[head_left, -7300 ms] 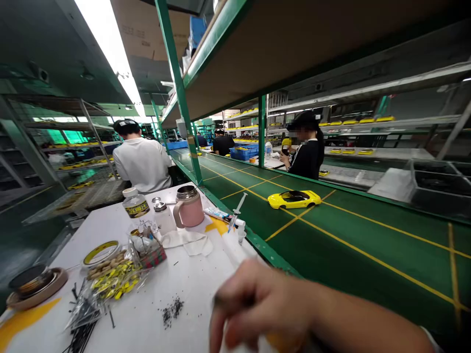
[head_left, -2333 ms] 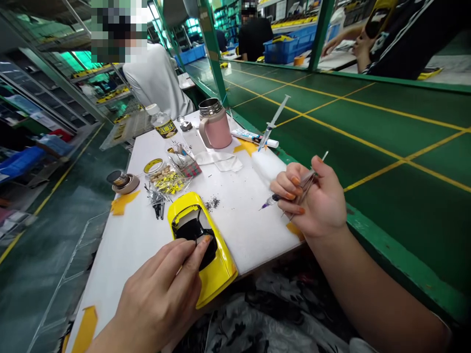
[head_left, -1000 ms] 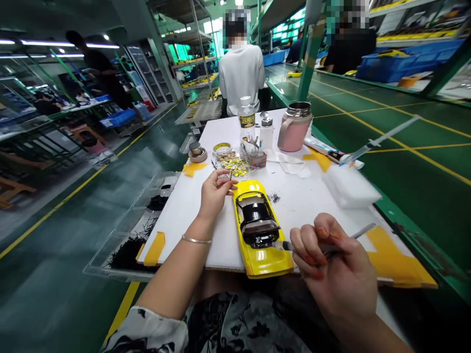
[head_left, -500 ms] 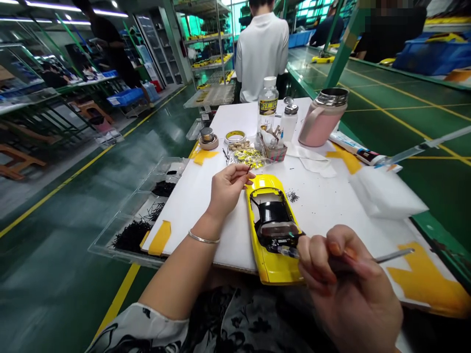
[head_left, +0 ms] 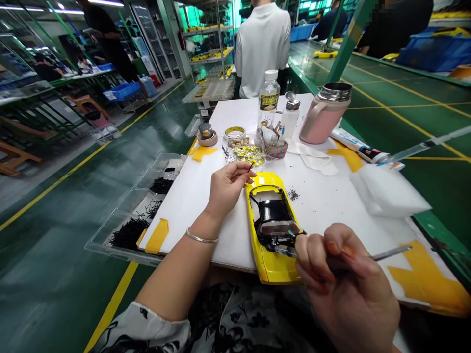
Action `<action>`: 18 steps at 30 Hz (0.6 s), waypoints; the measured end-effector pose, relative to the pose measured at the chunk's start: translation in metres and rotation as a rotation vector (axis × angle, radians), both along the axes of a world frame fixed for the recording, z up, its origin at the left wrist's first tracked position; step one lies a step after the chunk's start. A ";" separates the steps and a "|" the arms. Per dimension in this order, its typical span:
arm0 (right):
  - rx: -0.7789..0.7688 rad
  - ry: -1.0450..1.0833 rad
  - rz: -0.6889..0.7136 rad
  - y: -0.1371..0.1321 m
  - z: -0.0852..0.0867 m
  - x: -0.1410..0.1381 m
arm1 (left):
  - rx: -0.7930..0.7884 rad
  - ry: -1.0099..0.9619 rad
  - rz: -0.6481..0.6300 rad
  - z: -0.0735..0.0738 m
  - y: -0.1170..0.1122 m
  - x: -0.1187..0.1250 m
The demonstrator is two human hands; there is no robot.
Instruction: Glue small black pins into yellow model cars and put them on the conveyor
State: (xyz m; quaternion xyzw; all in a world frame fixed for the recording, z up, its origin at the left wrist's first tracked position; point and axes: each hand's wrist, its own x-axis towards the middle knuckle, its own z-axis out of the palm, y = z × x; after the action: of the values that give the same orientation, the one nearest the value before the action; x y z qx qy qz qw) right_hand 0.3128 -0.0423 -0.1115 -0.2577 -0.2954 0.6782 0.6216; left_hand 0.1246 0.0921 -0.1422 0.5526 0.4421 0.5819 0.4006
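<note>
Yellow model car shell (head_left: pixel 267 260), open-topped, black interior showing, lying flat on the white desk (head_left: pixel 180 230); slim syringe (head_left: pixel 284 251) angled across its near end; tiny black pin (head_left: pixel 250 167) just beside its far end.

Layout, clock positions taken from the model car body (head_left: pixel 268 264), which lies lengthwise on the worktop (head_left: pixel 184 211) near its front edge. Left hand (head_left: pixel 228 189) at 9 o'clock, just beside the body, a small black piece (head_left: pixel 250 167) in its fingers. Right hand (head_left: pixel 342 284) at 4 o'clock, syringe (head_left: pixel 285 251) in it, tip over the body's near end. Foam block (head_left: pixel 386 189) at 3. Insulated mug (head_left: pixel 324 122) at 1. Plastic bottle (head_left: pixel 269 98) at 12. Clear tray (head_left: pixel 128 240) at 8, against the worktop's left edge.
</note>
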 end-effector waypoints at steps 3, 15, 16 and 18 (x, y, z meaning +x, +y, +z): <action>0.005 0.002 0.000 0.000 0.000 0.001 | 0.003 0.001 -0.002 0.000 0.000 0.000; -0.026 0.003 -0.043 0.005 0.000 0.023 | 0.000 0.017 0.008 0.001 -0.001 0.000; -0.034 0.001 -0.054 0.006 0.000 0.028 | -0.002 0.017 0.008 0.001 -0.001 0.000; -0.047 0.003 -0.078 0.007 0.000 0.036 | -0.003 0.018 0.006 0.002 -0.001 0.001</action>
State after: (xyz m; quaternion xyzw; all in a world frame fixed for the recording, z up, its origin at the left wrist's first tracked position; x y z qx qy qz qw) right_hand 0.3488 -0.0350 -0.1114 -0.2826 -0.2683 0.6606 0.6416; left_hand 0.1252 0.0909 -0.1406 0.5558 0.4483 0.5776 0.3956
